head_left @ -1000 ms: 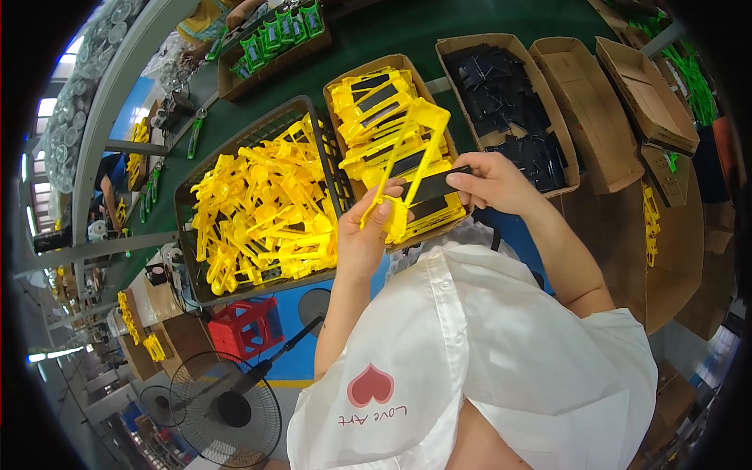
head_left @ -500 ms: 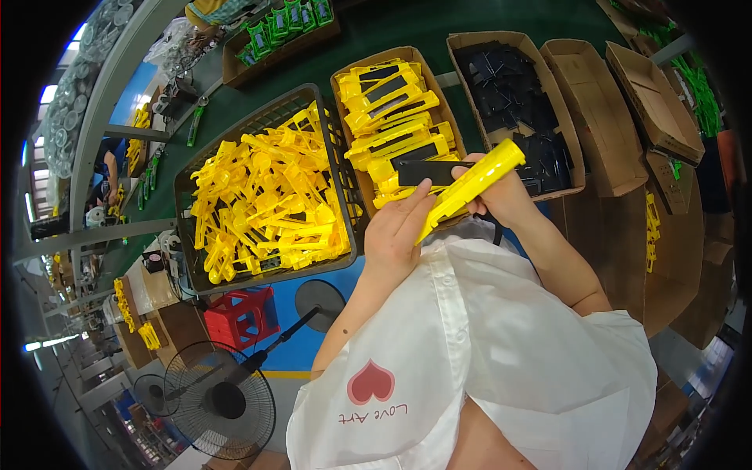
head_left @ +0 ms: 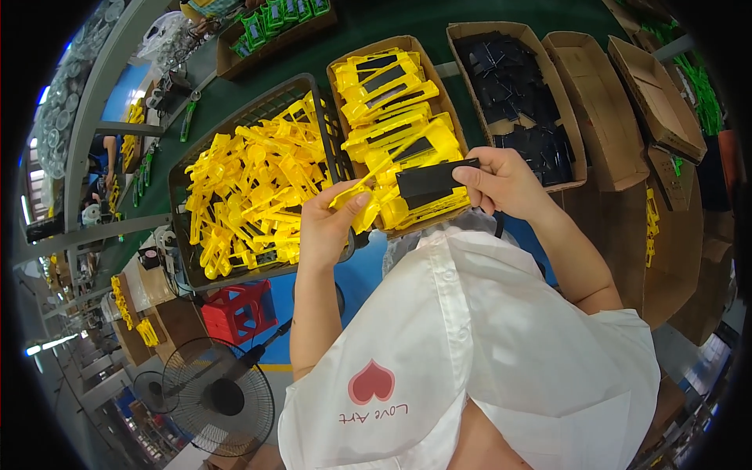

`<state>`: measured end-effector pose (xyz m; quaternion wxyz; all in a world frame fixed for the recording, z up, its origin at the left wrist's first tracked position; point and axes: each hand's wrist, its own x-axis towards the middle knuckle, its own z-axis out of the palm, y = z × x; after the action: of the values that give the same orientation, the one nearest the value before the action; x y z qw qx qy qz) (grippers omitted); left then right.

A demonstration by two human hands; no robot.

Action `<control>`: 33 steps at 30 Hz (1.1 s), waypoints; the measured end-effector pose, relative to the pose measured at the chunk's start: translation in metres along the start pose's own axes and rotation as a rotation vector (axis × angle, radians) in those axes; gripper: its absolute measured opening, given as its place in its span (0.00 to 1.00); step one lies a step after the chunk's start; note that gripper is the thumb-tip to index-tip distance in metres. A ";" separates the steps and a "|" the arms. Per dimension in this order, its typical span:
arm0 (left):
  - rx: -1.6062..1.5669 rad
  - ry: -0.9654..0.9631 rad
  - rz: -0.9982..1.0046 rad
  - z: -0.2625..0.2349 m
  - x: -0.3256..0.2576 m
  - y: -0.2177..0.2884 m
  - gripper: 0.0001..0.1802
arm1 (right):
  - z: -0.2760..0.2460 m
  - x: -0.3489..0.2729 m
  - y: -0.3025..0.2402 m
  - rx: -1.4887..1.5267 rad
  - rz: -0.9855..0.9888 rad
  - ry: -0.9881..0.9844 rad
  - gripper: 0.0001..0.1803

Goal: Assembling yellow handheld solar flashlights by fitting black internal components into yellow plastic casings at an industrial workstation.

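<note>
My left hand (head_left: 327, 223) is closed with thumb and fingers on a yellow plastic part (head_left: 370, 205), above the gap between the crate and the carton of yellow parts. Between the fingers and thumb of my right hand (head_left: 505, 184) is a flat black plate (head_left: 431, 180), held by its right end. The plate lies level over the near end of a carton (head_left: 448, 102), where yellow parts with black panels (head_left: 384, 78) are stacked in a row. To the left, a dark plastic crate (head_left: 177, 188) is heaped with loose yellow parts (head_left: 251, 188).
A carton (head_left: 578, 149) of black plates (head_left: 509, 86) stands right of the yellow stack, with more cardboard boxes (head_left: 595, 110) beyond. Green parts (head_left: 274, 23) fill a box at the back. A red stool (head_left: 239, 311) and a standing fan (head_left: 223, 397) are at lower left.
My left hand has moved left and now grips a yellow part. The shiny yellow part that spanned both hands is gone from between them. The black plate stays in my right hand.
</note>
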<state>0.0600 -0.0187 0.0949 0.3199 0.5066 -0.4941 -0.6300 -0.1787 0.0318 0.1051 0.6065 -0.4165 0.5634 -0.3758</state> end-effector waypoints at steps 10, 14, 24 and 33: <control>0.118 -0.174 -0.082 0.004 0.013 -0.011 0.10 | 0.012 0.013 -0.015 -0.455 0.119 -0.040 0.12; 0.079 -0.149 -0.098 0.005 0.011 -0.015 0.10 | 0.014 0.016 -0.011 -0.522 0.145 -0.031 0.14; 0.136 -0.119 -0.041 0.004 0.023 -0.047 0.08 | 0.017 0.039 0.010 -1.132 -0.028 0.263 0.21; 0.834 -0.213 0.421 0.013 0.045 -0.037 0.14 | -0.010 0.061 0.057 -0.687 -0.007 0.205 0.30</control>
<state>0.0384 -0.0442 0.0449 0.1576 0.4133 -0.8266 -0.3479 -0.1845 -0.0042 0.0292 0.3703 -0.5582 0.7132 -0.2064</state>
